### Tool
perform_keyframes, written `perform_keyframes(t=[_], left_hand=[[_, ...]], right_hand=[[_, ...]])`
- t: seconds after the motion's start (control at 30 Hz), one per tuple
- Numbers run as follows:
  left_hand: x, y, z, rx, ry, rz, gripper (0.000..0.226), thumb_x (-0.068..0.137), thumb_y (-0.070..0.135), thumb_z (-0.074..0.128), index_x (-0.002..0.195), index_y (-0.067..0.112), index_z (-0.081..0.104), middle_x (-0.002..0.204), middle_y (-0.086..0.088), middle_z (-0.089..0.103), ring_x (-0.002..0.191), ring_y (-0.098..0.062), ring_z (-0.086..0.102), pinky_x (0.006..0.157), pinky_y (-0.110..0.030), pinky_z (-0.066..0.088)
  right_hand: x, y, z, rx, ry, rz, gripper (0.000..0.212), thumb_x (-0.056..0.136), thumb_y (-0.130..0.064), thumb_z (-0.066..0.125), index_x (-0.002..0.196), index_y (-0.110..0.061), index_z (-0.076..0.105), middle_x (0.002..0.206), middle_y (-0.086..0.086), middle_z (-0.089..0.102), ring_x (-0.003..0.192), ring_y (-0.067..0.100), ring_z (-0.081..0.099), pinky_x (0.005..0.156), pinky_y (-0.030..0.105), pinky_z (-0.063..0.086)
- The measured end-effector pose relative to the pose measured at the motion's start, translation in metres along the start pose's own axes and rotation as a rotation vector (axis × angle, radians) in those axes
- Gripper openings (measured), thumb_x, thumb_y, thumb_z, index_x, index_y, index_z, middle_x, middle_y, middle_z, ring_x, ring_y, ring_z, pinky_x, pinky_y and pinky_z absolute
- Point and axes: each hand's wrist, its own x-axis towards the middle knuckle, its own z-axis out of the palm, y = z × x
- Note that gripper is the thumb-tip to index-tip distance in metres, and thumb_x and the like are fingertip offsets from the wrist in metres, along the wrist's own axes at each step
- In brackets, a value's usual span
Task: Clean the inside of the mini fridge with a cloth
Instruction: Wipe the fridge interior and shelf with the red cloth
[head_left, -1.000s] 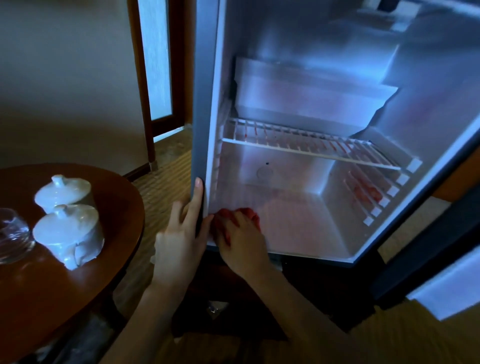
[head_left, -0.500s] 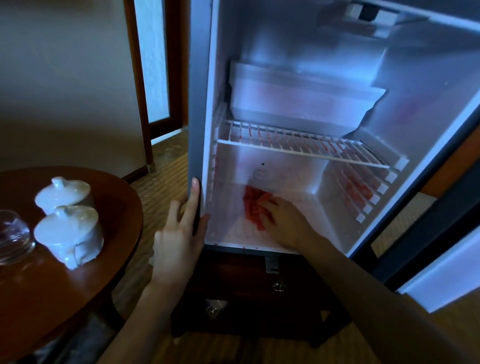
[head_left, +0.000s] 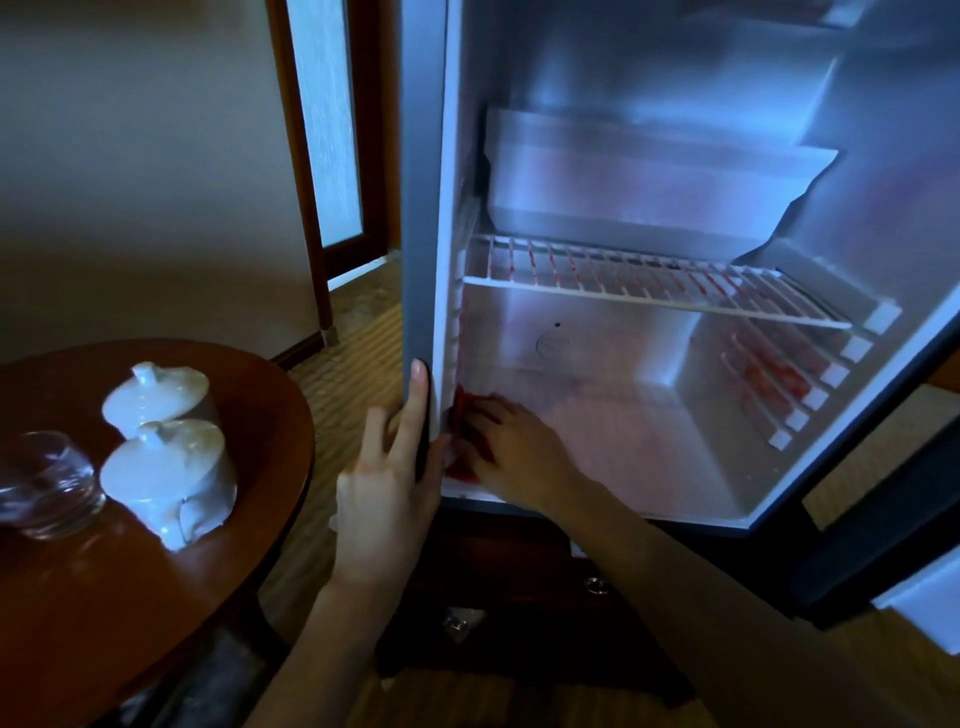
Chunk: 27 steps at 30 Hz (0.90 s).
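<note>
The mini fridge (head_left: 649, 441) stands open, white inside, with a wire shelf (head_left: 649, 283) across the middle. My right hand (head_left: 519, 452) lies flat on a red cloth (head_left: 462, 441) and presses it against the floor of the fridge at the front left corner, next to the left wall. Most of the cloth is hidden under the hand. My left hand (head_left: 389, 478) rests on the outer left edge of the fridge casing, fingers straight and pointing up.
A round dark wooden table (head_left: 156, 571) stands at the left with two white lidded cups (head_left: 166, 467) and a glass (head_left: 49, 483). The fridge door (head_left: 893, 545) hangs open at the right. The fridge sits on a dark wooden cabinet (head_left: 519, 597). A glazed door (head_left: 327, 130) is behind.
My right hand has slid the red cloth from the middle of the fridge floor back to the front left corner. My left hand has stayed on the fridge's left edge.
</note>
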Motion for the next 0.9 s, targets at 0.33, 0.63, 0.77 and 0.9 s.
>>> perform_keyframes(t=[0.33, 0.63, 0.77, 0.9], left_hand=[[0.001, 0.0, 0.002, 0.014, 0.04, 0.007, 0.097, 0.086, 0.025, 0.075, 0.16, 0.035, 0.012, 0.113, -0.004, 0.051, 0.076, -0.023, 0.059, 0.047, -0.032, 0.046], [0.001, -0.002, 0.006, 0.028, 0.049, 0.019, 0.095, 0.087, 0.025, 0.073, 0.16, 0.034, 0.012, 0.109, -0.003, 0.053, 0.082, -0.015, 0.053, 0.048, -0.026, 0.04], [0.001, -0.004, 0.006, 0.025, 0.057, 0.015, 0.094, 0.088, 0.026, 0.073, 0.16, 0.034, 0.014, 0.109, -0.002, 0.049, 0.08, -0.021, 0.058, 0.049, -0.031, 0.046], [0.001, -0.004, 0.004, 0.009, 0.044, 0.027, 0.093, 0.089, 0.027, 0.071, 0.16, 0.034, 0.012, 0.113, -0.003, 0.049, 0.08, -0.022, 0.06, 0.05, -0.03, 0.048]], right_hand=[[-0.066, 0.137, -0.019, -0.102, 0.014, 0.663, 0.044, 0.105, -0.043, 0.033, 0.136, -0.024, 0.057, 0.14, 0.005, 0.058, 0.121, 0.026, 0.056, 0.103, 0.039, 0.044], [0.059, 0.005, 0.011, 0.137, 0.099, 0.312, 0.054, 0.099, -0.041, 0.049, 0.147, -0.018, 0.048, 0.141, 0.006, 0.058, 0.129, 0.027, 0.052, 0.108, 0.036, 0.04], [0.037, 0.022, 0.0, 0.252, 0.175, 0.326, 0.042, 0.095, -0.04, 0.061, 0.135, -0.028, 0.062, 0.131, 0.002, 0.067, 0.12, 0.025, 0.062, 0.103, 0.036, 0.047], [-0.026, 0.096, -0.017, 0.268, 0.303, 0.58, 0.028, 0.098, -0.033, 0.059, 0.124, -0.034, 0.069, 0.125, -0.009, 0.069, 0.105, 0.016, 0.068, 0.092, 0.019, 0.046]])
